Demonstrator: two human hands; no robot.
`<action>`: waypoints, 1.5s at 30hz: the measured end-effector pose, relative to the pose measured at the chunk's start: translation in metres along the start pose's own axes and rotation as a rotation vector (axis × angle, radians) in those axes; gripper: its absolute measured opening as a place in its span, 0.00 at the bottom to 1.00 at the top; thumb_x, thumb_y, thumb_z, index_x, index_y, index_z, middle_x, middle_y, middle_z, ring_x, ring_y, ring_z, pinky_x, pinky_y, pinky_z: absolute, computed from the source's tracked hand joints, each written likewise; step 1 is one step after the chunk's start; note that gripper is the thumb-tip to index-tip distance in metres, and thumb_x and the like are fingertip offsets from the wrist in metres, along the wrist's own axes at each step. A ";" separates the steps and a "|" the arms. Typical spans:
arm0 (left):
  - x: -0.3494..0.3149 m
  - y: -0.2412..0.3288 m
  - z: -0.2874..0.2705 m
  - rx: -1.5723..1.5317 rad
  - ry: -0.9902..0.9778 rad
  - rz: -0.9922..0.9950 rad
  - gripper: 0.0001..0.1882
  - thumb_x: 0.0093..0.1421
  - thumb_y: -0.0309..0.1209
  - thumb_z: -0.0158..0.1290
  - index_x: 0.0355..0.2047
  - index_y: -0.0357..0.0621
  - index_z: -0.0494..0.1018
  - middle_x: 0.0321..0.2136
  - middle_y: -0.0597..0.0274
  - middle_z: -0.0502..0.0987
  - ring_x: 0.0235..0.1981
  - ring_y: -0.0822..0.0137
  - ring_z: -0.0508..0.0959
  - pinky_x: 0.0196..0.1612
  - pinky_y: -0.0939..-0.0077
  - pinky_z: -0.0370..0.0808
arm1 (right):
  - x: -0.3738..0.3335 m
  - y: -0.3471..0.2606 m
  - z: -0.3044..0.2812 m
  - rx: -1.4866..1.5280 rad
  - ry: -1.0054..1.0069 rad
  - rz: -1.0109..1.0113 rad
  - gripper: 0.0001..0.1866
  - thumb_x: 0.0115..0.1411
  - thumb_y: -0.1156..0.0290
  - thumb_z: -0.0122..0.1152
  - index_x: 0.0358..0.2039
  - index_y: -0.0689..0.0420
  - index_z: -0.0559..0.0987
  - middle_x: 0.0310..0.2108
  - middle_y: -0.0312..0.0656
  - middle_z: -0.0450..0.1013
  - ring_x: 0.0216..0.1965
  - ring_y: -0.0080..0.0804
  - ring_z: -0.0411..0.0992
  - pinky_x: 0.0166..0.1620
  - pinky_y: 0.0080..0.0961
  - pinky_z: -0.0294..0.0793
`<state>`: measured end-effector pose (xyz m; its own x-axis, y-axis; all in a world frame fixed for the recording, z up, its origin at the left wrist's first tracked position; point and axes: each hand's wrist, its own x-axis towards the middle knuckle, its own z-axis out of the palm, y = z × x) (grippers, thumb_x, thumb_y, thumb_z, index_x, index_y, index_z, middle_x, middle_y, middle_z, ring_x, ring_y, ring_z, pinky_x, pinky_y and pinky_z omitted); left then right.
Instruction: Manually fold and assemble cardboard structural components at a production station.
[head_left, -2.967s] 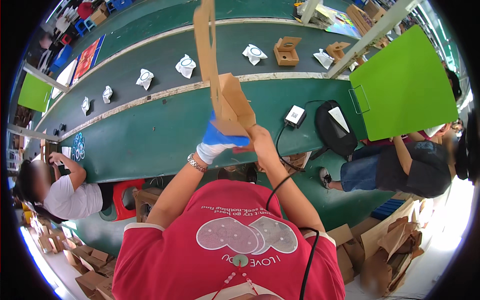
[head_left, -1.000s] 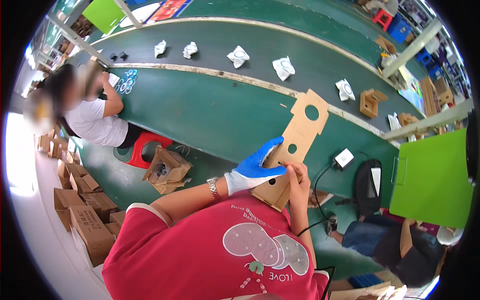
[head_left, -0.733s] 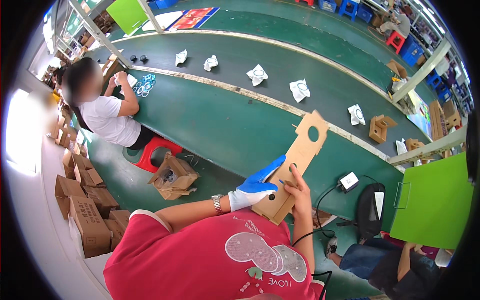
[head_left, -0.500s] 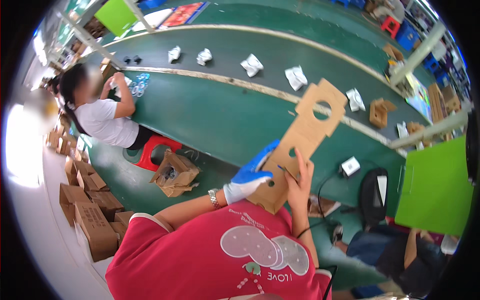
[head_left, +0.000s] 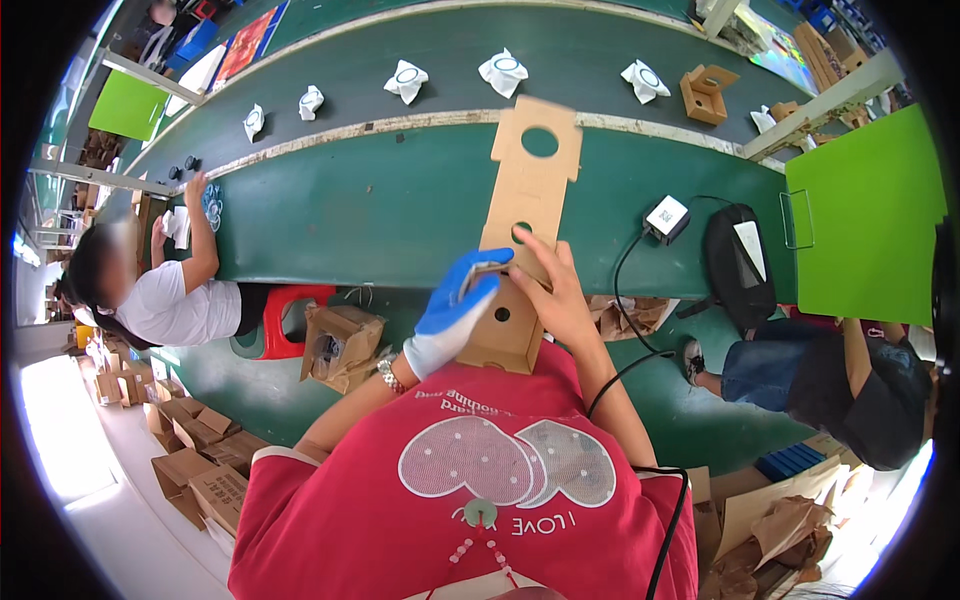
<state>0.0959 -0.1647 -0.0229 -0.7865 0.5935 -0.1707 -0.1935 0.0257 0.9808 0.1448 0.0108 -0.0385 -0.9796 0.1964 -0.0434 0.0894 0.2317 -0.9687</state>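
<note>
A brown cardboard box blank (head_left: 532,190) is in front of my chest, partly folded. Its long flap with a large round hole points away from me, and a boxed lower part (head_left: 498,345) with a small round hole rests near my shirt. My left hand (head_left: 452,312), in a blue and white glove, grips the left side at the fold, thumb across the top edge. My bare right hand (head_left: 560,298) lies on the right side, with fingers spread over the panel near the middle hole. My fingers hide part of the fold.
Beyond the green table (head_left: 370,220), white-wrapped pieces (head_left: 502,74) and a small open carton (head_left: 708,94) sit on a dark belt (head_left: 445,100). A corded white block (head_left: 667,217) and black bag (head_left: 738,265) lie right. A co-worker (head_left: 165,295) sits left; another person (head_left: 830,385) is at right.
My view has turned. The blank has swung from leaning right to nearly straight ahead, and its lower part is more folded up. My left fingers have curled over the fold.
</note>
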 end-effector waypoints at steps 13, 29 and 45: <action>0.032 -0.025 0.017 -0.191 0.252 -0.157 0.25 0.65 0.34 0.56 0.60 0.41 0.64 0.55 0.57 0.71 0.51 0.72 0.72 0.54 0.76 0.70 | -0.007 0.030 0.019 0.908 0.259 0.369 0.26 0.62 0.77 0.60 0.54 0.56 0.55 0.55 0.45 0.64 0.53 0.30 0.68 0.52 0.27 0.72; 0.096 -0.015 -0.059 0.309 -0.608 -0.562 0.23 0.68 0.47 0.50 0.48 0.40 0.76 0.42 0.61 0.79 0.41 0.69 0.78 0.47 0.74 0.76 | 0.002 0.025 -0.045 0.491 -0.273 0.498 0.25 0.70 0.54 0.50 0.53 0.64 0.75 0.51 0.47 0.75 0.53 0.34 0.73 0.56 0.30 0.71; 0.160 -0.127 -0.112 0.181 -0.149 -0.178 0.37 0.63 0.34 0.57 0.68 0.41 0.54 0.64 0.52 0.64 0.65 0.60 0.65 0.65 0.70 0.63 | 0.066 0.115 -0.032 -0.322 0.488 0.443 0.16 0.58 0.60 0.65 0.36 0.61 0.85 0.27 0.48 0.78 0.28 0.44 0.74 0.36 0.33 0.72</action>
<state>-0.0711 -0.1631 -0.1858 -0.6521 0.6782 -0.3388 -0.2026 0.2748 0.9399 0.0964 0.0807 -0.1449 -0.6539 0.7215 -0.2277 0.5807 0.2857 -0.7623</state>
